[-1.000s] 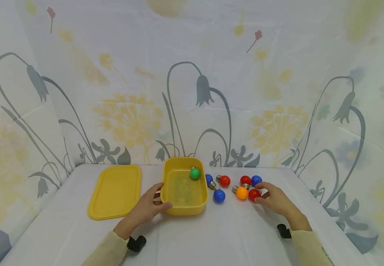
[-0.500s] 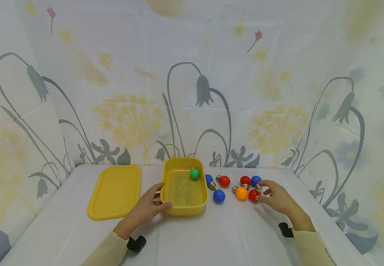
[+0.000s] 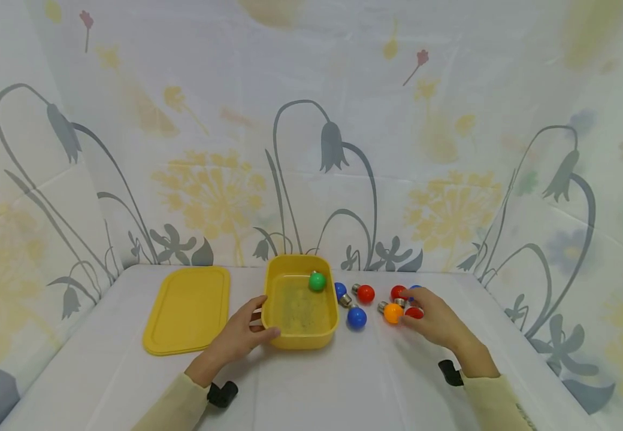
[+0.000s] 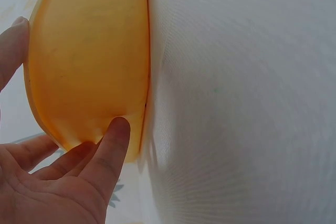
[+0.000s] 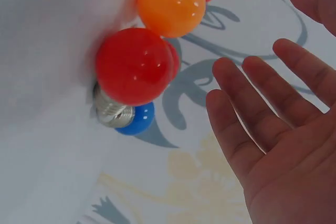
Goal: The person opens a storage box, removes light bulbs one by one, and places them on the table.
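My left hand (image 3: pixel 240 336) holds a yellow plastic box (image 3: pixel 299 342) at its near left corner. In the left wrist view several fingertips press on the box's wall while the thumb lies across its rim. Inside the box is a green bulb (image 3: pixel 317 281). My right hand (image 3: pixel 435 320) hovers with spread fingers over a cluster of toy light bulbs, nothing in its grasp. Nearest to it are an orange bulb (image 3: pixel 393 313) and a partly covered red bulb (image 3: pixel 414 312). Behind them are another red bulb (image 3: pixel 398 292) and a mostly hidden blue bulb (image 5: pixel 137 120).
A flat yellow lid (image 3: pixel 188 310) lies left of the box. Just right of the box are a blue bulb (image 3: pixel 357 318), a second blue bulb (image 3: pixel 341 291) and a red bulb (image 3: pixel 365 294). A patterned cloth (image 3: pixel 301 197) hangs behind the white table.
My right hand drew back slightly from the near red bulb, then moved left over it towards the orange bulb. My left hand and the box have stayed in place.
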The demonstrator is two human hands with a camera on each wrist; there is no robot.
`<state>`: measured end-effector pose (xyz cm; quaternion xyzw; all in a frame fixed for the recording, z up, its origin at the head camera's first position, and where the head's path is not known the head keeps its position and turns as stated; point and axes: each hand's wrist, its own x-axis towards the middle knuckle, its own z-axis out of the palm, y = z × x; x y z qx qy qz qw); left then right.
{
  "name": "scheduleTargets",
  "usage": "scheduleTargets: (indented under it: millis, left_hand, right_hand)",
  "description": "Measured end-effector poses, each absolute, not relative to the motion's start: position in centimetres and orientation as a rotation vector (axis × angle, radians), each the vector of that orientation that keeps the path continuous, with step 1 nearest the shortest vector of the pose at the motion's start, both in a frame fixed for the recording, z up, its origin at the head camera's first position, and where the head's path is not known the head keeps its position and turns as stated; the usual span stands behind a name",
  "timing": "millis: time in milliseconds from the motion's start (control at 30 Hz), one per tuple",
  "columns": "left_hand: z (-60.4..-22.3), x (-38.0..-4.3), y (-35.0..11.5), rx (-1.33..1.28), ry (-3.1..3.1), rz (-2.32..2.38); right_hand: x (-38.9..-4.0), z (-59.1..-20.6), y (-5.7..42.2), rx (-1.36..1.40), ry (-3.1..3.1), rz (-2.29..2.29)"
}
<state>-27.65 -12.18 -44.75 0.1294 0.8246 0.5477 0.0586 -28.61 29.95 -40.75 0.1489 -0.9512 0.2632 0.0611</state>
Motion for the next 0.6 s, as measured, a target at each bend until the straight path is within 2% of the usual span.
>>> scheduleTargets:
  millis: [600]
  left_hand:
    - [-44.6,-27.5,-12.2,0.393,2.489,1.662]
  right_hand:
    - [-31.5,-38.5,21.4,0.646,-2.874,0.856]
